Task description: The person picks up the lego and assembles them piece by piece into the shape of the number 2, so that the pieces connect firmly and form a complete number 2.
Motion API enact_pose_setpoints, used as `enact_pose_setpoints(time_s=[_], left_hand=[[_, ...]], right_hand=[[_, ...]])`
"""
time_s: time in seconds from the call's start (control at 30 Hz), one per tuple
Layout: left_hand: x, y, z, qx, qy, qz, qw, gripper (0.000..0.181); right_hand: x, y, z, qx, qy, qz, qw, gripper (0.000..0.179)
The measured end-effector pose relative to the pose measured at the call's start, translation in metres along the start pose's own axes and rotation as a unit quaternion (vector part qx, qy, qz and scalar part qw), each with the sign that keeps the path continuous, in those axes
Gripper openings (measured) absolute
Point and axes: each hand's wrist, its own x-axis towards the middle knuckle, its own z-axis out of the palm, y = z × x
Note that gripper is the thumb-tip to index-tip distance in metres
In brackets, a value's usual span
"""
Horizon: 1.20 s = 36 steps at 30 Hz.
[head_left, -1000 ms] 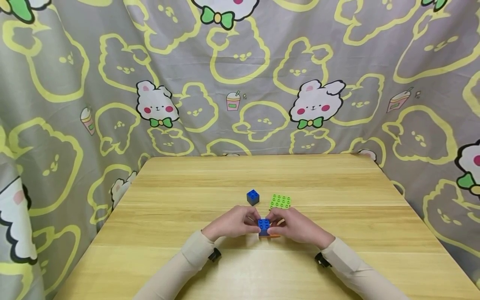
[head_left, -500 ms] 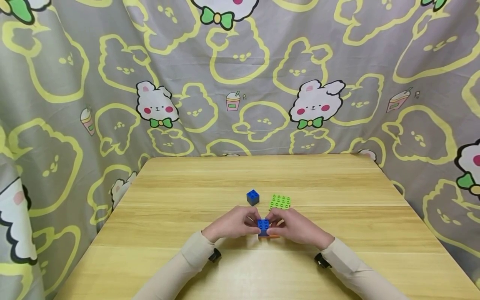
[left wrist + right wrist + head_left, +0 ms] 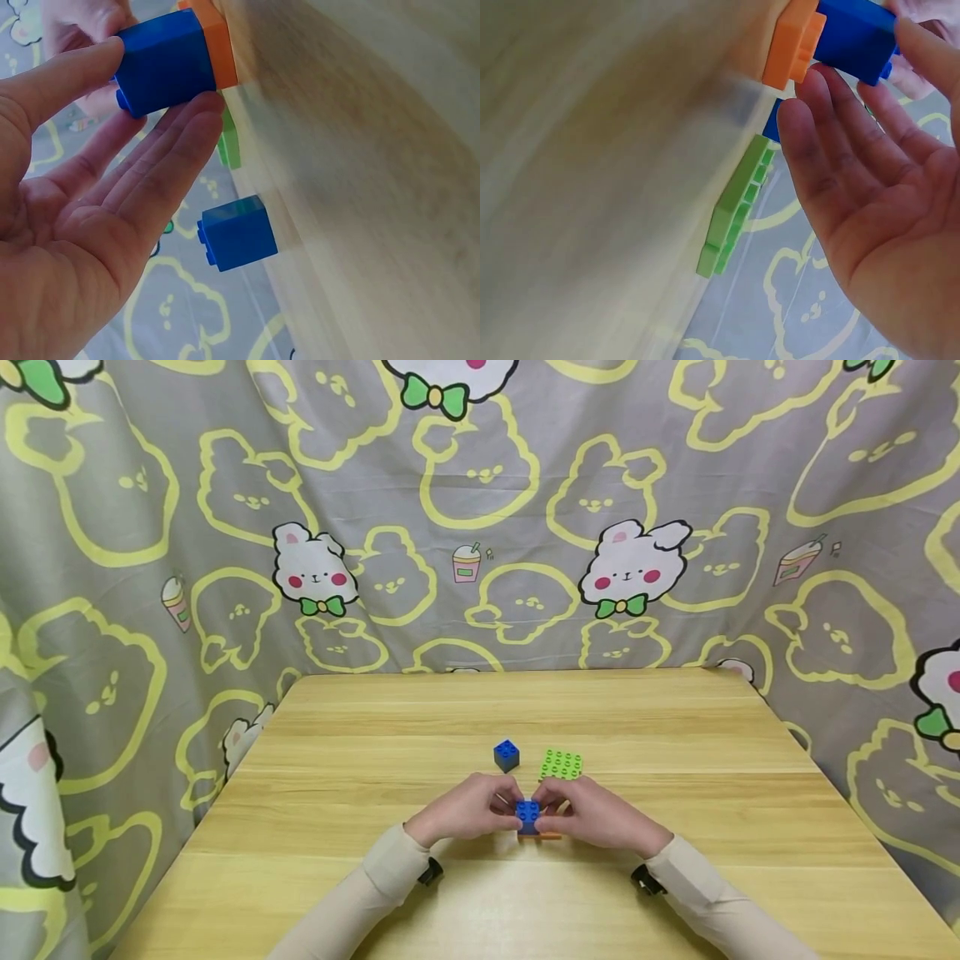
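A blue toy building brick (image 3: 528,817) with studs on top sits on an orange brick (image 3: 786,49) that rests on the table. My left hand (image 3: 468,807) pinches the blue brick from its left side, thumb near the top and fingers along the far side. From the right, my right hand (image 3: 600,814) grips the same brick. Studs show on the uncovered right part of the orange brick in the right wrist view. My hands hide some of both pieces in the head view.
A second blue brick (image 3: 506,756) stands on the wooden table (image 3: 360,727) beyond my left hand. Just behind my right hand lies a green studded plate (image 3: 561,764). A patterned grey curtain (image 3: 525,635) hangs around the table's back and sides.
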Motion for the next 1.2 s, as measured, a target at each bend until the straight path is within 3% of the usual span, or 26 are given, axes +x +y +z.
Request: enact_pose_setpoints(time_s=[0.3, 0.67, 0.83, 1.2], left_hand=[[0.000, 0.000, 0.001, 0.011, 0.002, 0.001, 0.9999, 0.018], [0.001, 0.000, 0.000, 0.022, 0.002, -0.001, 0.9998, 0.016], [0.001, -0.001, 0.000, 0.015, -0.001, -0.004, 0.9999, 0.015], [0.001, -0.001, 0.000, 0.013, -0.001, -0.010, 0.9999, 0.015]], right_hand=[[-0.001, 0.003, -0.010, -0.022, 0.022, 0.011, 0.9995, 0.041], [-0.002, 0.011, -0.028, -0.042, 0.076, 0.045, 0.9952, 0.027], [-0.003, 0.020, -0.034, -0.048, 0.098, 0.045, 0.9930, 0.028], [-0.004, 0.038, -0.038, -0.072, 0.084, 0.064, 0.9918, 0.032]])
